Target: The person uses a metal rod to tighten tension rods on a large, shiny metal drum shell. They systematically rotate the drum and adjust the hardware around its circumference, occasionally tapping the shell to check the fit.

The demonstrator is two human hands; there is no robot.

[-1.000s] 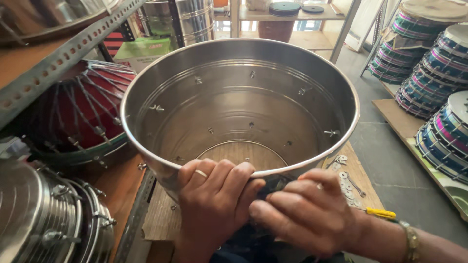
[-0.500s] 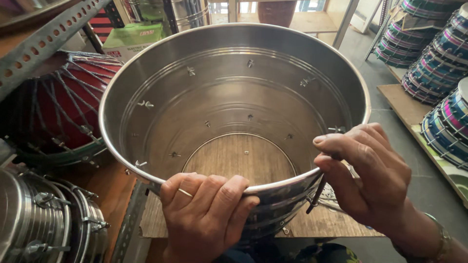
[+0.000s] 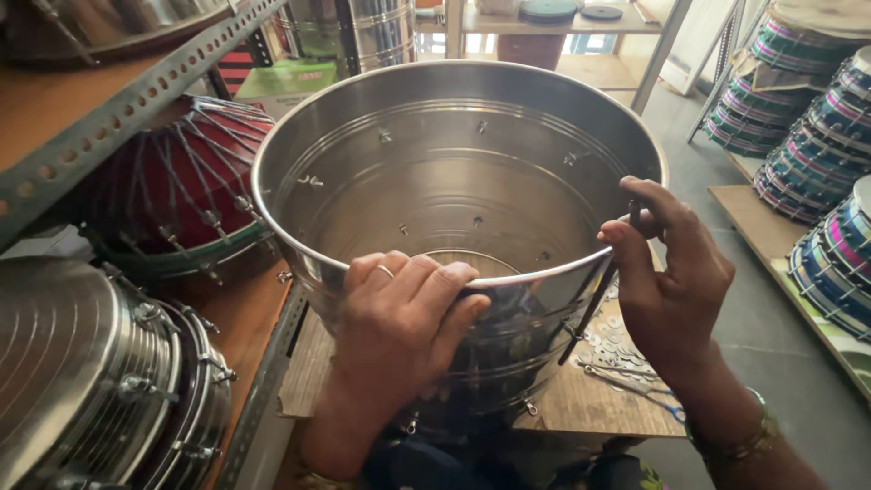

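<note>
The left hand (image 3: 399, 318) grips the near rim of the steel drum shell (image 3: 454, 181) on the worktop (image 3: 581, 399), while the right hand (image 3: 676, 281) pinches a tension rod (image 3: 594, 304) at the rim beside it, apparently mid-fitting.

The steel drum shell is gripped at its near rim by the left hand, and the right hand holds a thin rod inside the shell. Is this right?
Not quite. The head view shows the right hand holding the rod outside the shell, against its outer wall. The left hand does grip the near rim.
</note>
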